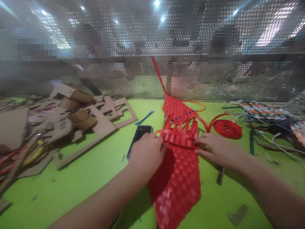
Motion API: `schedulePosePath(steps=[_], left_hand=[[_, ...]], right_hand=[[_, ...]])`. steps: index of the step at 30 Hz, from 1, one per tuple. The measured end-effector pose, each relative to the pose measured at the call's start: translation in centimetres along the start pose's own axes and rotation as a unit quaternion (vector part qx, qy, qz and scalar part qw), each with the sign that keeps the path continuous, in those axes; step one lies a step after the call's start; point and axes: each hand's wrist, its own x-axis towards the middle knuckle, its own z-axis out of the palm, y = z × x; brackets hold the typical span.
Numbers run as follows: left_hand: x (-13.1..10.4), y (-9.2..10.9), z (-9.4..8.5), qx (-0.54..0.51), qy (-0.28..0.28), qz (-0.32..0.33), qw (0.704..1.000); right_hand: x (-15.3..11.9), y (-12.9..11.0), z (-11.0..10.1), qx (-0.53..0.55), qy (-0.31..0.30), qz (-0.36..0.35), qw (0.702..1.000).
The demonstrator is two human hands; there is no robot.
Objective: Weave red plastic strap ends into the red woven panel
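Note:
A red woven piece (181, 178) lies on the green table, with loose upright strips across its middle and a smaller woven part with blue squares behind. My left hand (149, 151) has its fingers curled at the left edge of the strips, on a red band. At the right edge, my right hand (212, 148) pinches the weave with thumb and fingers. A coil of red strap (227, 128) rests right of the weave, its strap leading to it. Beside my left hand lies a phone (135, 140), partly covered by that hand.
Cardboard scraps (100, 121) and yellow-handled scissors (35, 154) cover the left side. A blue strip (145, 117) lies behind the phone. At the right are an orange-and-green woven piece (262, 110) and tangled cords. A perforated metal screen (114, 73) stands behind.

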Motion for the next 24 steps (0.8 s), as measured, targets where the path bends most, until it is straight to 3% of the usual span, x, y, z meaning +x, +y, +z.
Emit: schedulePosePath(steps=[5, 12, 19, 24], left_hand=[[-1.7, 1.6, 1.6, -0.048, -0.073, 0.144, 0.986], [-2.6, 1.6, 4.3, -0.018, -0.106, 0.116, 0.987], [-2.3, 1.6, 4.0, 0.016, -0.122, 0.112, 0.986], [-1.3, 0.8, 3.7, 0.021, -0.074, 0.11, 0.991]], right_hand=[[-0.1, -1.2, 0.6, -0.01, 0.013, 0.001, 1.0], [-0.1, -3.0, 1.2, -0.006, 0.004, 0.049, 0.999], [0.0, -3.4, 1.3, 0.007, 0.0, 0.071, 0.997], [-0.2, -3.1, 1.7, 0.04, 0.009, 0.053, 0.998]])
